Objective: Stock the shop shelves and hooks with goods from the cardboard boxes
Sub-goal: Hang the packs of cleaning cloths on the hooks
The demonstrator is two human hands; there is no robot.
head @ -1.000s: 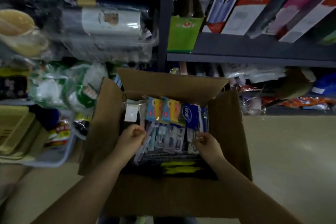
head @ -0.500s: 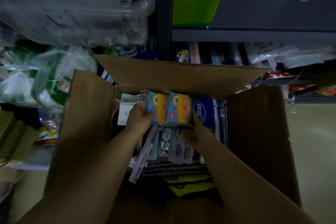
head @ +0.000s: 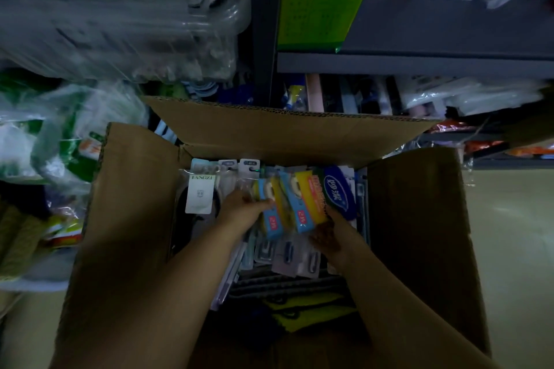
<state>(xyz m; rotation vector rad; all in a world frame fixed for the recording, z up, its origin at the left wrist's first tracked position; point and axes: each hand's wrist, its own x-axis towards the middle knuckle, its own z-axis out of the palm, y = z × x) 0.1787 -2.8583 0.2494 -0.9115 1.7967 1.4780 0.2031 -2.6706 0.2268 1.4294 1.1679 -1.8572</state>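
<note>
An open cardboard box (head: pixel 126 219) stands on the floor below me, its flaps spread. Inside stand several carded packs. My left hand (head: pixel 242 210) and my right hand (head: pixel 328 234) grip from both sides a bundle of blue-and-yellow packs (head: pixel 292 204), tilted in the middle of the box. A blue pack (head: pixel 340 192) leans behind the bundle on the right. A white-labelled pack (head: pixel 199 193) stands at the box's left. Clear blister packs (head: pixel 287 255) lie under my hands, and yellow items (head: pixel 302 314) lie lower in the box.
A grey metal shelf (head: pixel 419 63) runs above the box, with a green box (head: pixel 320 0) and white cartons on it. Plastic-wrapped goods (head: pixel 105 24) are piled at upper left, green-and-white bags (head: pixel 45 141) at left. Bare floor (head: pixel 515 249) lies to the right.
Both hands went deeper into the box and closed on the blue-and-yellow bundle, which now tilts rightwards. My view has moved closer to the box.
</note>
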